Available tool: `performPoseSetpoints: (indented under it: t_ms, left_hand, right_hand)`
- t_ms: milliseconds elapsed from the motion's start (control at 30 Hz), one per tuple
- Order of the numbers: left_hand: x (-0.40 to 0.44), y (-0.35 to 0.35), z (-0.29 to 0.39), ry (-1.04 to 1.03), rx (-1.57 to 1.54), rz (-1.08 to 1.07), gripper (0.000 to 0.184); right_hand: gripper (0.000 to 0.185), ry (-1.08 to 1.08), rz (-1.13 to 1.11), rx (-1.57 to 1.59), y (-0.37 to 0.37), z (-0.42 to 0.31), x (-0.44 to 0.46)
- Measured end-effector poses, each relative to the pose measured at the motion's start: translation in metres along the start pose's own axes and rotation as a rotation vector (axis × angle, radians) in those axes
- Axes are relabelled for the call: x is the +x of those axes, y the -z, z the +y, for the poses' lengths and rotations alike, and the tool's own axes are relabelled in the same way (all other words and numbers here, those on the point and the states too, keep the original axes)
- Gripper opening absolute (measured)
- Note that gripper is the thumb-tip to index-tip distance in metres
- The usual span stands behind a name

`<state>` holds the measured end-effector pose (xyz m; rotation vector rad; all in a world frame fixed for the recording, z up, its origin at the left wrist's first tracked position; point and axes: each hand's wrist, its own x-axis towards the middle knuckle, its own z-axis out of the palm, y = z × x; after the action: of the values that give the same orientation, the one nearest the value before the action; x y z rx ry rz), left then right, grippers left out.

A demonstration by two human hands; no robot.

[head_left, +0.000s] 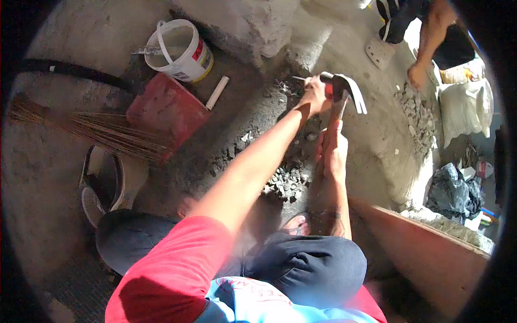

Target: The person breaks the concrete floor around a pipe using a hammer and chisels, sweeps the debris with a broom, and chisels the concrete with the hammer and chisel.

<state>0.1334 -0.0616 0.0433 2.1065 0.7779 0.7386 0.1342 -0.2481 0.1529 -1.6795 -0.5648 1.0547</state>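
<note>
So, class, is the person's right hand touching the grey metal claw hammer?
Touching. The head view shows the right hand closed around the lower handle of the grey metal claw hammer, with the claw beyond the fingers.

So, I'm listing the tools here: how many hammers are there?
1: the hammer, in the right hand, its head close by the left hand. Others may be hidden.
</note>
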Motion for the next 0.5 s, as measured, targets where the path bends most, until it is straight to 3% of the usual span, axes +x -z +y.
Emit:
performPoseSetpoints:
  t_ms: [33,100,167,200,300,367,500]
  left_hand:
    - [-0.001,-0.014,-0.002,0.008,0.289,-0.031,0.040]
    - [-0.037,0.035,0.062,-0.008,0.016,0.044,0.033]
    - [-0.045,0.005,0.034,-0.161,0.022,0.052,0.023]
    - [-0.046,-0.013,0.024,-0.317,-0.052,0.227,0.017]
    - [-0.025,0.006,0.034,-0.454,-0.068,0.245,0.020]
    - [-0.001,-0.019,-0.024,-0.507,0.133,0.328,0.023]
    - [-0.006,0.017,-0.002,-0.415,0.072,0.287,0.023]
  right_hand:
    - [0.066,0.041,0.006,-0.025,-0.002,0.002,-0.005]
    - [0.065,0.014,0.031,-0.030,0.001,0.004,-0.023]
    - [0.068,0.028,0.106,-0.001,0.008,-0.002,-0.043]
    - [0.065,0.033,0.110,0.078,0.015,0.000,-0.049]
    - [0.063,0.039,0.152,0.267,0.019,-0.023,-0.065]
    - [0.064,0.008,0.191,0.216,0.025,-0.032,-0.067]
    - [0.065,0.017,0.219,0.189,0.028,-0.029,-0.071]
